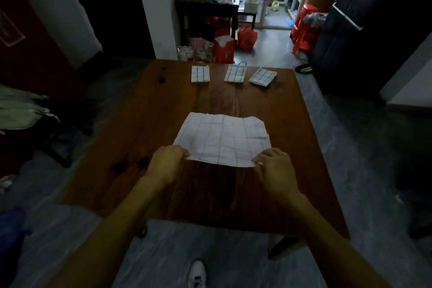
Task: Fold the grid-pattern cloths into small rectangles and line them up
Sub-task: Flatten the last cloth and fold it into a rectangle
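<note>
A white grid-pattern cloth (223,139) lies spread and creased on the middle of the brown wooden table (149,112). My left hand (167,161) pinches its near left corner and my right hand (274,167) pinches its near right corner, with the near edge lifted slightly. Three folded grid cloths sit in a row along the far edge: the left one (200,74), the middle one (235,73), and the right one (262,76), which is turned at an angle.
Beyond the table's far edge stand red bags (224,48), a cluttered dark shelf unit (205,2) and red stools (304,28). Pale clothing (21,107) lies at the left. A white shoe (197,273) shows on the grey floor below the near edge.
</note>
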